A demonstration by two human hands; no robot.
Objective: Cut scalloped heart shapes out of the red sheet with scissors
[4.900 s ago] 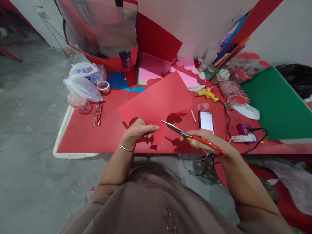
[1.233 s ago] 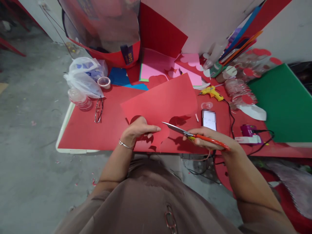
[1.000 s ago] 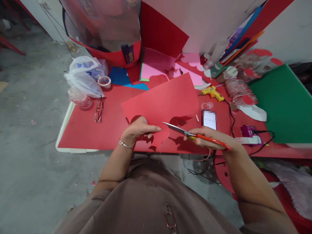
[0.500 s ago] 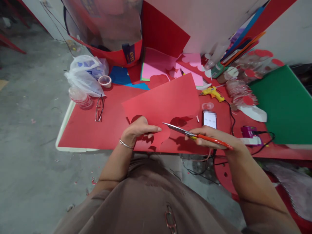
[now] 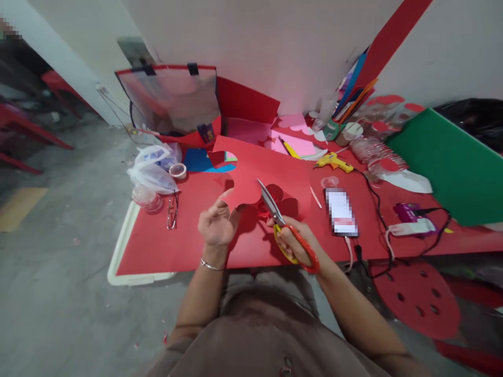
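My left hand (image 5: 217, 222), palm turned up with its fingers curled, grips the lower left edge of a sheet of red paper (image 5: 271, 162). Rounded notches run along the left and lower edges of this sheet, held above the table. Scissors (image 5: 299, 246) with a red and a yellow handle are in my right hand (image 5: 296, 235). Their blades point up and to the left, at the sheet's lower edge, and look nearly closed. Whether the paper is between the blades I cannot tell. Small red pieces lie in shadow beneath the sheet.
On the red-covered table (image 5: 173, 256) lie eyeglasses (image 5: 172, 210), a roll of tape (image 5: 177, 171), a yellow glue gun (image 5: 334, 163), a phone (image 5: 341, 212) and a yellow cutter (image 5: 290, 148). Cables run along the right. A plastic bag (image 5: 153, 167) and a green board (image 5: 451, 167) flank the workspace.
The red sheet has turned, bringing its notched edge to the left. My right hand has swung the scissors to point more steeply upward. The camera view has tilted up.
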